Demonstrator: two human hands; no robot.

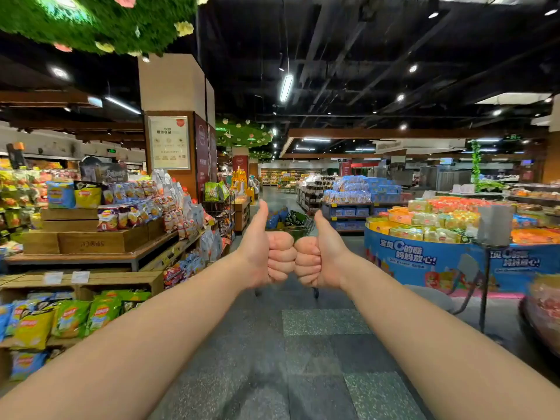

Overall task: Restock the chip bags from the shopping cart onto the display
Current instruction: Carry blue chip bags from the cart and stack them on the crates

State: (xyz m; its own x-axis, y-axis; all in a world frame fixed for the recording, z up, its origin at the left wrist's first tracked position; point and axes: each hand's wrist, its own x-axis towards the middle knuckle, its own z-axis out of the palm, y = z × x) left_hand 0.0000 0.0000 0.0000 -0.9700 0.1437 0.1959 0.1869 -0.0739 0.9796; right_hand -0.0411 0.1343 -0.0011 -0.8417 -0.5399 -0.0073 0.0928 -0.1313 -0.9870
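Fists met knuckle to knuckle in front of the shopping cart (291, 221): the left hand (268, 257) and right hand (318, 259) were each curled tight, thumbs up, holding nothing. Chip bags (277, 218) sat in that cart, beyond the hands, well apart from them. Left of the cart stood the wooden display (91, 242) with more bags. Nothing was gripped yet, so the likely risks were crushing the puffy bags with a hard grab, or stacking them loosely so they slid off. Bag logos were too blurred to read. Right of the cart, a blue round stand (448, 262) read "妈妈放心!".
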